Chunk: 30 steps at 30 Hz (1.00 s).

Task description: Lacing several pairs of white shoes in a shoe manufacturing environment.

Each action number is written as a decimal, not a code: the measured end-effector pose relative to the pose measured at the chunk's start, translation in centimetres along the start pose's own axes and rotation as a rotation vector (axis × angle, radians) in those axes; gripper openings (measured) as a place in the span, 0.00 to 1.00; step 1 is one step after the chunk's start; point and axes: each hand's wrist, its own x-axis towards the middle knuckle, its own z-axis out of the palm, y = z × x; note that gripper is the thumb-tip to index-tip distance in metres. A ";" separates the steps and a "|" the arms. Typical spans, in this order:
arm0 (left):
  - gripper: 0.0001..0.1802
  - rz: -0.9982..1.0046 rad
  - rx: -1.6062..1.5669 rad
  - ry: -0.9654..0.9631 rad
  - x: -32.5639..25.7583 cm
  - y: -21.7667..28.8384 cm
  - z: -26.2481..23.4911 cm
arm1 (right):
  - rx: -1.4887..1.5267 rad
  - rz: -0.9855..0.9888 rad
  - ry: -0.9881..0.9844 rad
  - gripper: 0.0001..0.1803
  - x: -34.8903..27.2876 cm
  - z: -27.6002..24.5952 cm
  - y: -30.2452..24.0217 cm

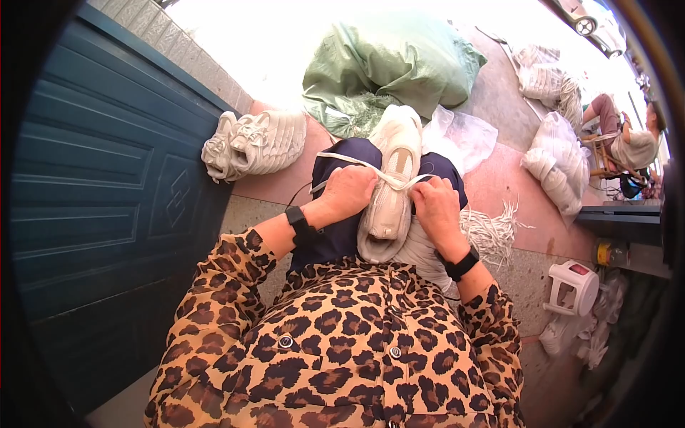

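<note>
Hands, left hand [347,190] and right hand [435,207], grip white lace [349,161] over beige shoe [391,185].

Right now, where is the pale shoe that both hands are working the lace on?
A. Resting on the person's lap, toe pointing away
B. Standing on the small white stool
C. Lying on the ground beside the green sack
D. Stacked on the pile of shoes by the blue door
A: the shoe lies on the dark-trousered lap, with the left hand and right hand pulling its white lace at either side.

Matt mesh-cloth shoe [391,187], flat woven lace [349,161], seemingly cotton
</note>
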 end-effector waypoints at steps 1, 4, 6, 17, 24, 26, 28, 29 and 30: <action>0.10 0.015 0.016 0.008 0.0 0.1 0.0 | 0.005 -0.006 -0.002 0.06 0.0 -0.1 0.0; 0.11 0.059 0.154 0.160 0.1 0.5 -0.3 | -0.002 0.008 0.070 0.06 0.1 -0.4 0.0; 0.11 0.122 0.236 0.171 -0.2 0.9 -0.7 | -0.080 -0.027 -0.007 0.08 -0.2 -0.6 -0.2; 0.17 0.058 0.267 -0.265 -0.1 0.8 -2.0 | -0.066 -0.113 -0.358 0.14 0.1 -0.7 0.3; 0.14 0.148 0.064 -0.141 -0.4 -0.4 -1.7 | 0.323 -0.066 -0.184 0.09 -0.7 0.1 1.5; 0.14 0.195 0.102 -0.072 -0.7 0.4 -1.5 | 0.317 -0.064 -0.130 0.07 -1.0 0.4 1.2; 0.12 0.232 0.121 0.090 -0.6 1.6 -0.9 | 0.351 -0.067 -0.031 0.07 -1.2 0.5 0.8; 0.10 0.306 0.124 0.164 -0.4 2.2 -0.4 | 0.358 -0.063 -0.011 0.06 -1.3 0.6 0.7; 0.10 0.306 0.120 0.164 -0.1 2.7 0.0 | 0.355 -0.062 -0.013 0.06 -1.3 0.6 0.6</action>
